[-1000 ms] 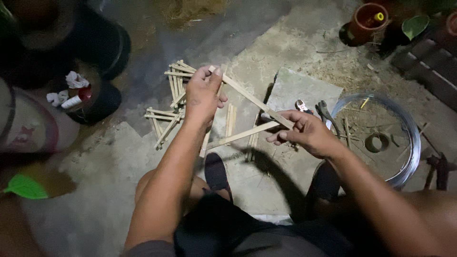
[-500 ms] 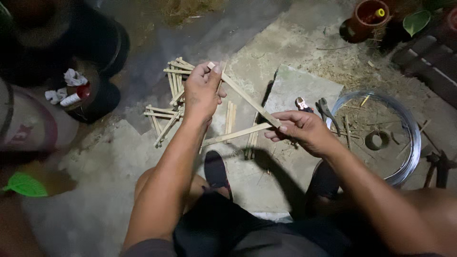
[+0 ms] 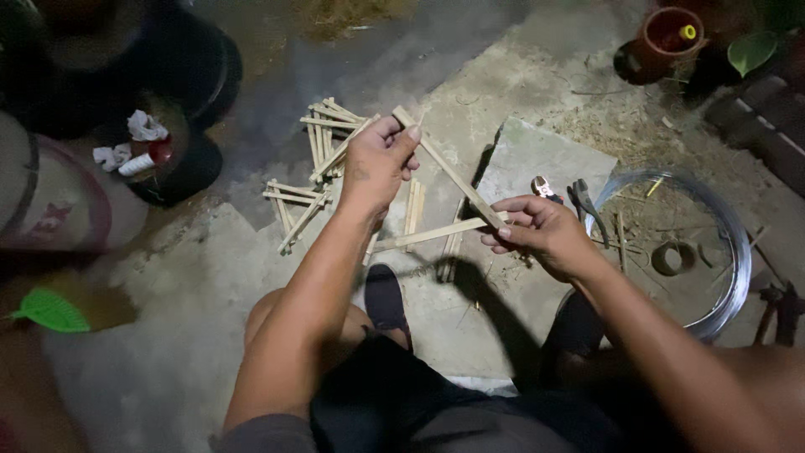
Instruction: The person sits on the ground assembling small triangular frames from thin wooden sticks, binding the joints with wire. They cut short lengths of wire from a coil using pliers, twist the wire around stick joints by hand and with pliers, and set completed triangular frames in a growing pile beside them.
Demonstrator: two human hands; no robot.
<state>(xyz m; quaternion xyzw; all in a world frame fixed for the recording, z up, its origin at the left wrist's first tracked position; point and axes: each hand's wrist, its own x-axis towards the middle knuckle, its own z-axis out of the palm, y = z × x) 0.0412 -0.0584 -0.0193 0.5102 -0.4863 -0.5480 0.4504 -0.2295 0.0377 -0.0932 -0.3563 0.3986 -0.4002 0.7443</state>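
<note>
Fingers (image 3: 409, 138) of the left hand (image 3: 377, 164), just above the middle of the frame, are pinched together on the upper end of a slanting bamboo strip (image 3: 444, 168), which runs down and to the right toward the right hand (image 3: 537, 231). There the fingers (image 3: 503, 233) are closed on the spot where that strip meets a second bamboo strip (image 3: 428, 235), which lies nearly level and reaches left under the left forearm. Both strips are held up off the ground, forming a narrow corner at the right hand. Behind the left hand, toward the upper middle of the frame, a loose heap of cut bamboo sticks (image 3: 314, 168) lies on the concrete floor (image 3: 193, 277), some crossed over each other. Just beyond the right hand, a flat stone slab (image 3: 537, 155) rests on the floor, with pliers (image 3: 587, 205) lying at its right edge. Further right sits a round coil of wire (image 3: 738, 260), with a smaller ring inside it. A clay pot (image 3: 667, 33) stands in the upper right corner. At the left edge lie a green leaf-shaped object (image 3: 50, 310) and, above it, dark round tubs (image 3: 180, 168) holding crumpled white scraps. The person's knees and dark shorts fill the bottom of the frame.
</note>
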